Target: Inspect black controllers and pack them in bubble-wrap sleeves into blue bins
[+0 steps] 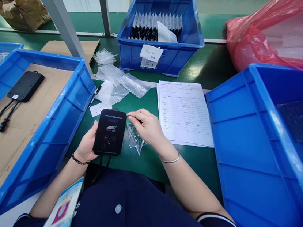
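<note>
A black controller (109, 137) printed "TORNADO CONTROLLER" and "MANTIS" faces up in my left hand (88, 144), whose fingers wrap round its left side and underneath. Two dark cables hang from its lower edge toward my lap. At the controller's upper right corner, my right hand (146, 125) is closed in a pinch. Whatever sits between those fingertips is too small to make out. Under the right hand lies a crumpled piece of clear film (136, 141). Just beyond the controller are a small white label (100, 109) and a pen (95, 95).
On the left, a blue crate (82, 83) lined with cardboard holds another black controller (26, 85). Clear bubble bags (122, 82) and paper forms (186, 114) lie ahead. A blue bin (158, 57) holds bagged items. Another blue crate (247, 140) and a red plastic bag (248, 44) stand right.
</note>
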{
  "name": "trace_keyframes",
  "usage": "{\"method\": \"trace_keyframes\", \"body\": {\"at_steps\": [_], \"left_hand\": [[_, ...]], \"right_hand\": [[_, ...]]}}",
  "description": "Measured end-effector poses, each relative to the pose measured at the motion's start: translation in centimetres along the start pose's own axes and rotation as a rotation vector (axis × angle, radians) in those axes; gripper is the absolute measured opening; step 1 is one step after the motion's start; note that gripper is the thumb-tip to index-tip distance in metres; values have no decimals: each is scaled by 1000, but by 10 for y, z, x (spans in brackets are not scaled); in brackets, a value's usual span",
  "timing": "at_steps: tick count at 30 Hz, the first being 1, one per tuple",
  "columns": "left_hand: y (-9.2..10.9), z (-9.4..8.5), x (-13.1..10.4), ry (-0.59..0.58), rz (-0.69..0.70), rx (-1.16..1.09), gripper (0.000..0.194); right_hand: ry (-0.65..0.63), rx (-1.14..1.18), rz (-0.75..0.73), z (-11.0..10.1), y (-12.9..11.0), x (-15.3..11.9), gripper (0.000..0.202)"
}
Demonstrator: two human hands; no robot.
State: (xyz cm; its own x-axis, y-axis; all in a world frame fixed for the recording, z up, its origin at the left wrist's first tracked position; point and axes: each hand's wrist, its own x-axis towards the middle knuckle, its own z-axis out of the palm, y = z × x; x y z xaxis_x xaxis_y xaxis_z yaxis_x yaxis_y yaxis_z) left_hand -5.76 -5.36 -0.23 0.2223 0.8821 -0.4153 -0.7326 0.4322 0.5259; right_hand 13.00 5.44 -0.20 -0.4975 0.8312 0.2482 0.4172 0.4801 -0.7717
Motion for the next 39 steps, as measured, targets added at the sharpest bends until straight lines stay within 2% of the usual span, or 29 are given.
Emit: {"method": "trace_keyframes", "body": {"at_steps": [14,24,33,39], "left_hand": [[1,0,0,10,-8,-9,64],[0,1,0,-4,3,-1,63],[2,5,1,39,-16,-17,65],[2,5,1,27,-22,-26,67]], "right_hand": [[-26,5,14,-1,0,1,22],[2,-9,-7,0,1,-1,22],[5,74,-15,3,4,1,21],[9,86,-18,4,3,1,21]]}}
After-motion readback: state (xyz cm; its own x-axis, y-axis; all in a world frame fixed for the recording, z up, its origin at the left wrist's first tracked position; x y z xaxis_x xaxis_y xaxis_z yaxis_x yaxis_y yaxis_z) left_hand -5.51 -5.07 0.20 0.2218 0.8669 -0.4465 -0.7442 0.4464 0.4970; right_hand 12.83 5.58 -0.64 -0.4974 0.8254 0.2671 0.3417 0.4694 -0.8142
